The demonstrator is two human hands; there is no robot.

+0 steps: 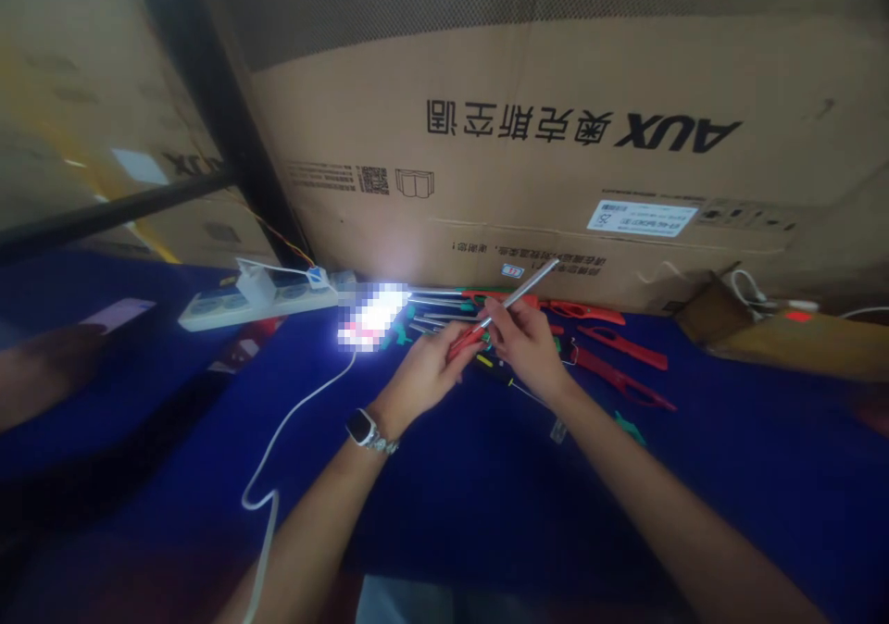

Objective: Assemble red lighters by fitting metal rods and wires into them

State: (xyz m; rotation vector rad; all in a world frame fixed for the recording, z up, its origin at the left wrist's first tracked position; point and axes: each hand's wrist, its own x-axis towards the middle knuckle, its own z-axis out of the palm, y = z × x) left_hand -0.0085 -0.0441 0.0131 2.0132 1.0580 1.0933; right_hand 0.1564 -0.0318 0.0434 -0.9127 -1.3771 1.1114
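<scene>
Both my hands are closed on a long-nosed lighter (532, 283), which points up to the right with its silver tube outermost. My left hand (427, 365), with a watch on the wrist, grips its red handle low down. The fingers of my right hand (524, 339) are closed around the lighter where handle meets tube. Beneath and beside my hands lie red handle shells (618, 376), several metal tubes (434, 296) and small green parts (399, 335). A black and yellow screwdriver (494, 367) lies just below my right fingers, partly hidden.
A glowing, pixelated phone-like screen (375, 317) has a white cable (292, 411) running toward me. Behind it sits a power strip (215, 311). A large cardboard box (389, 226) walls off the back of the blue cloth (472, 504). Another person's hand (48, 374) is at left.
</scene>
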